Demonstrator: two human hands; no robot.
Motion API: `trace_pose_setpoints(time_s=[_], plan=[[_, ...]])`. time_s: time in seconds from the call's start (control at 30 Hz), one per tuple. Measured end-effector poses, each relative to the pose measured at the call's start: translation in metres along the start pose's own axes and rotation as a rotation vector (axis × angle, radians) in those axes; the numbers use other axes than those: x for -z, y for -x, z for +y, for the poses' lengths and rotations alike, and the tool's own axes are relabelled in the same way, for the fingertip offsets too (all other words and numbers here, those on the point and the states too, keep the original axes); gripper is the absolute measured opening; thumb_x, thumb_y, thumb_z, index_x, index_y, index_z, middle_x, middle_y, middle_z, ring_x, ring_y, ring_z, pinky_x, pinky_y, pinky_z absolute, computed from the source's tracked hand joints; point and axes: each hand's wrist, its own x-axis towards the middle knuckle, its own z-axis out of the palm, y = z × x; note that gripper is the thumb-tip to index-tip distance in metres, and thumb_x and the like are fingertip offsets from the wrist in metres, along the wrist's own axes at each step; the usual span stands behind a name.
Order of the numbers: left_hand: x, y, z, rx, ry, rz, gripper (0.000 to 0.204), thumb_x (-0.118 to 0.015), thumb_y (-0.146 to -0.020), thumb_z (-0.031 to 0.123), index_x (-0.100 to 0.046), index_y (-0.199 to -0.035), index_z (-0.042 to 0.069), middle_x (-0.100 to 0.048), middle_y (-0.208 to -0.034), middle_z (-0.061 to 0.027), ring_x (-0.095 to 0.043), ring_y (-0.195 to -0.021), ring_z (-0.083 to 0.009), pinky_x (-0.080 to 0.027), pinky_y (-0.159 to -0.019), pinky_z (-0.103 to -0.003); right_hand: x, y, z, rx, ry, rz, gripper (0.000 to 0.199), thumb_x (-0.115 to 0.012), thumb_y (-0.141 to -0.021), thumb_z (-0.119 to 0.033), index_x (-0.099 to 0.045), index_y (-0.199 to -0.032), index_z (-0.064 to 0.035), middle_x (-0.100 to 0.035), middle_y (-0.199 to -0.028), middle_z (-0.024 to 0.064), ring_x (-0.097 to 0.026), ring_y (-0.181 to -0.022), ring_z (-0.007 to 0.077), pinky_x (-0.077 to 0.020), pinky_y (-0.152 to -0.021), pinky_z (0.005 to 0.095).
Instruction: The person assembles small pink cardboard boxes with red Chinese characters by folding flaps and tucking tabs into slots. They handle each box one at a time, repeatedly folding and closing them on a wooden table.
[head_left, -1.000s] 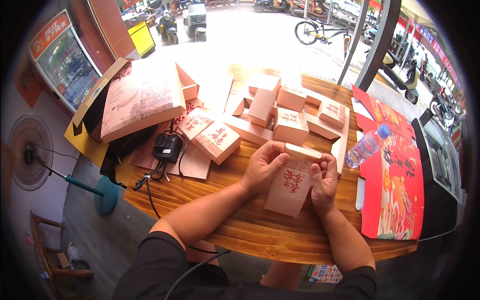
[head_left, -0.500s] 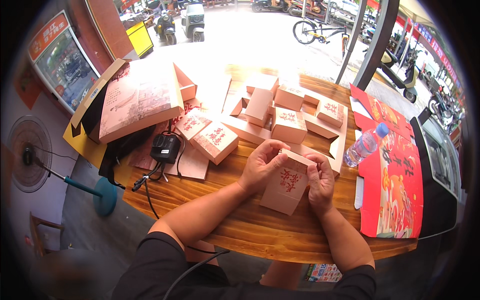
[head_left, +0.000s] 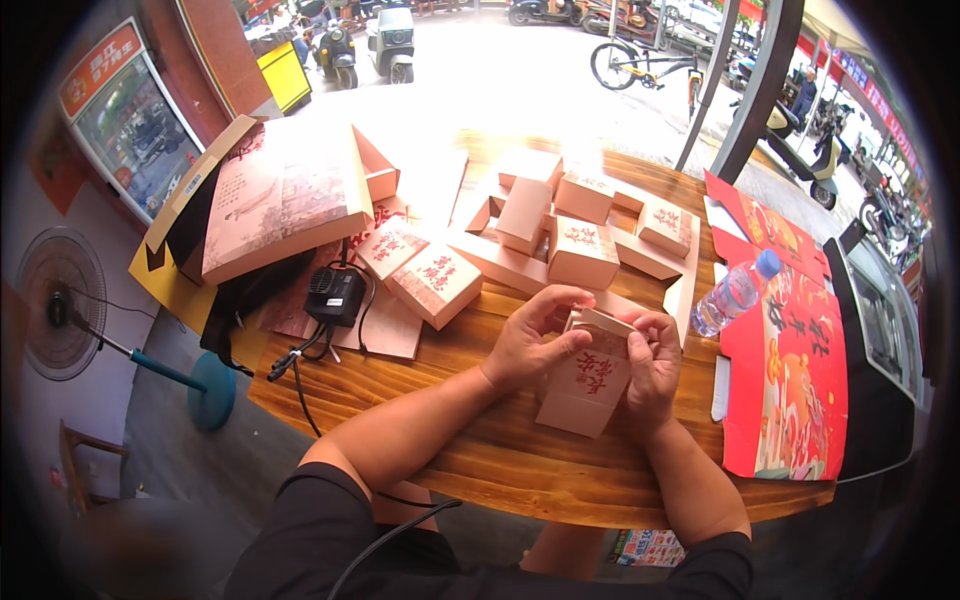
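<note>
A small pink cardboard box (head_left: 588, 378) with dark red lettering stands over the near edge of the wooden table, between my hands. My left hand (head_left: 540, 338) grips its upper left edge with thumb and fingers. On the other side, my right hand (head_left: 652, 368) pinches the upper right corner, the thumb on the rim. A flap at the box's top end is partly raised between the fingers. Just beyond my hands lies a pink tray (head_left: 490, 262) with compartments, holding several small boxes, among them a lettered box (head_left: 583, 250) and a plain box (head_left: 524, 215).
At left lie a large pink box (head_left: 285, 200), a small lettered box (head_left: 436, 285) and a black adapter (head_left: 335, 297) with cables. A water bottle (head_left: 735, 292) lies beside red printed card (head_left: 785, 385) at right. A fan (head_left: 62, 285) stands left of the wooden table (head_left: 450, 455).
The small box has shifted slightly right and its top end has opened a little, with the flap more raised. Both hands keep hold of it.
</note>
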Motion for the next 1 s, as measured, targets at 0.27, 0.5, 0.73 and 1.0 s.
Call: trace_pose_setpoints(time_s=[0.27,0.5,0.73,1.0], plan=[[-0.001,0.0,0.003,-0.047,-0.067,-0.021,0.048,-0.068,-0.092,0.009,-0.048,-0.134,0.005,-0.052,-0.129,-0.0081,-0.056,-0.116,-0.018,-0.05,-0.098,-0.035,-0.002,0.0,-0.003,0.007,-0.027,0.025,0.01,-0.05,-0.098,-0.004,-0.05,-0.108,-0.0059,-0.057,-0.111,0.0079,-0.053,-0.1,0.0119,-0.0433,-0.093,0.0283],[-0.003,-0.001,0.002,-0.033,0.06,0.052,0.039,-0.064,-0.095,0.013,-0.051,-0.131,0.005,-0.055,-0.125,-0.0079,-0.057,-0.112,-0.016,-0.048,-0.097,-0.032,-0.003,-0.001,-0.001,0.058,0.102,-0.037,0.008,-0.052,-0.099,-0.006,-0.052,-0.106,-0.0059,-0.055,-0.112,0.007,-0.052,-0.098,0.0107,-0.0449,-0.088,0.0258],[-0.005,-0.005,0.002,-0.033,0.04,0.179,0.02,-0.06,-0.098,0.015,-0.057,-0.114,0.004,-0.06,-0.111,-0.0029,-0.057,-0.099,-0.0086,-0.047,-0.088,-0.025,-0.004,-0.001,-0.001,0.133,0.244,-0.154,0.025,-0.064,-0.093,-0.009,-0.052,-0.114,-0.006,-0.051,-0.121,0.0092,-0.054,-0.108,0.015,-0.0508,-0.085,0.0274],[0.0,-0.006,0.005,0.0,-0.01,0.327,0.013,-0.056,-0.1,0.017,-0.061,-0.103,0.004,-0.065,-0.108,-0.0048,-0.058,-0.099,-0.0096,-0.047,-0.089,-0.027,-0.01,-0.001,-0.007,0.038,0.197,-0.188,0.043,-0.064,-0.091,-0.006,-0.048,-0.131,-0.0061,-0.048,-0.131,0.0095,-0.055,-0.113,0.0173,-0.054,-0.085,0.0293]])
